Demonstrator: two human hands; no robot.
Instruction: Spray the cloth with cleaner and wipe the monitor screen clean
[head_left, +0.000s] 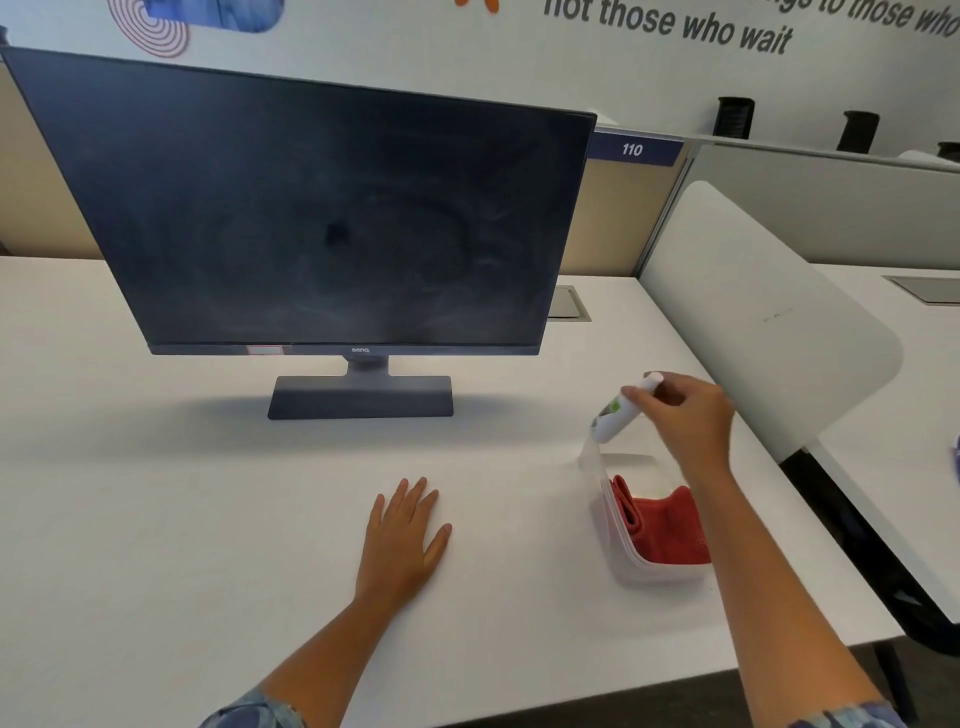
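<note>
Now right hand (685, 415) fingers (636, 395) pinching cleaner bottle (621, 410).

Blue patterned sleeve cuffs are being worn on both arms, seen at bottom edge only. Left hand (402, 540) & right hand (688, 421) are being left bare.

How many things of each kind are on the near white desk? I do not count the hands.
Monitor: 1
Spray bottle, held tilted by the right hand: 1
Clear container: 1
Red cloth, inside the container: 1
Total: 4
</note>
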